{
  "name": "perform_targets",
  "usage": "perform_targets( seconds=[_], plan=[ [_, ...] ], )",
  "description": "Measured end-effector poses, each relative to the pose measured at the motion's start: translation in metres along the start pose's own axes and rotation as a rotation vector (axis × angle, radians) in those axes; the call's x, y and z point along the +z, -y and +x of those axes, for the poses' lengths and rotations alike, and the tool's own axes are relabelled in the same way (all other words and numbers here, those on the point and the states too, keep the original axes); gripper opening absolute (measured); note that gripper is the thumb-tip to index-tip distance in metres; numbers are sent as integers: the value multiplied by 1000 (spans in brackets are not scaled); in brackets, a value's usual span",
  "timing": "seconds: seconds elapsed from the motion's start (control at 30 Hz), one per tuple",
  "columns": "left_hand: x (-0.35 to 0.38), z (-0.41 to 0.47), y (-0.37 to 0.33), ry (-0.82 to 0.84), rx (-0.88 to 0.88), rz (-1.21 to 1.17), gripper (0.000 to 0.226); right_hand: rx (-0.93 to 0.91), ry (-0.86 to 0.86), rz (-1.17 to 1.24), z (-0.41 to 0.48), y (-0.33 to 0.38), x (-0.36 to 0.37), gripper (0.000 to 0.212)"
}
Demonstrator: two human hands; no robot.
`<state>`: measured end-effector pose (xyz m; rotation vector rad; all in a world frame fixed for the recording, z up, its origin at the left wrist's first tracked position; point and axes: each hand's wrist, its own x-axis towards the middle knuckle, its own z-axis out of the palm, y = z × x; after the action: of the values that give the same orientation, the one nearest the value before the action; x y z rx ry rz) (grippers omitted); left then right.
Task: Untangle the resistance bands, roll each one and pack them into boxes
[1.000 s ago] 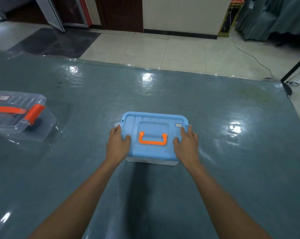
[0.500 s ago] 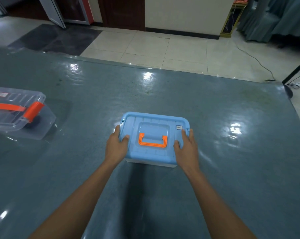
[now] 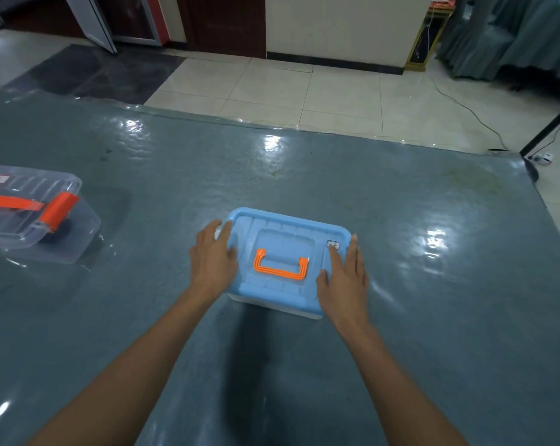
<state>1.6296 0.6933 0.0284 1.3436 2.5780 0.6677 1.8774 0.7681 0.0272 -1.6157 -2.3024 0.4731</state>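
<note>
Blue-lidded box (image 3: pixel 285 239) sits on the table (image 3: pixel 417 317), left hand (image 3: pixel 212 262) and right hand (image 3: pixel 344 278) laid straight-fingered on its two ends.

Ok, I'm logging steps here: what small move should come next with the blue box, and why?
Probably press both ends of the blue lid down to seat it: the left hand and right hand rest on those ends.

The lidded box (image 3: pixel 282 233) sits on the table (image 3: pixel 433 284) between the hands. The left hand (image 3: pixel 212 259) rests on its left rim and the right hand (image 3: pixel 344 278) on its right side. The carry handle (image 3: pixel 280 268) lies flat on the lid between both thumbs. A second lidded box (image 3: pixel 31 217) stands well left of the left hand, seemingly slightly farther off.
</note>
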Motion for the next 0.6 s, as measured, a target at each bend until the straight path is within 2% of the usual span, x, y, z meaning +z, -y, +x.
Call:
perform_targets(
  seconds=[0.07,0.13,0.2,0.27,0.47,0.6],
  plan=[
    [2,-7,-13,-21,255,144,50,-127,-46,-127,5,8,-1,55],
    [5,-15,-23,118,389,241,59,-153,30,-151,8,18,5,61],
    [9,-19,-23,258,402,341,75,-178,78,-228,5,21,14,67],
    [11,-17,-20,297,386,383,80,-198,54,-301,3,18,21,65],
    [11,-16,-24,314,385,404,80,-213,3,-355,2,18,26,60],
    [7,-15,-25,357,382,392,66,-191,31,-362,1,22,21,65]
  ],
)
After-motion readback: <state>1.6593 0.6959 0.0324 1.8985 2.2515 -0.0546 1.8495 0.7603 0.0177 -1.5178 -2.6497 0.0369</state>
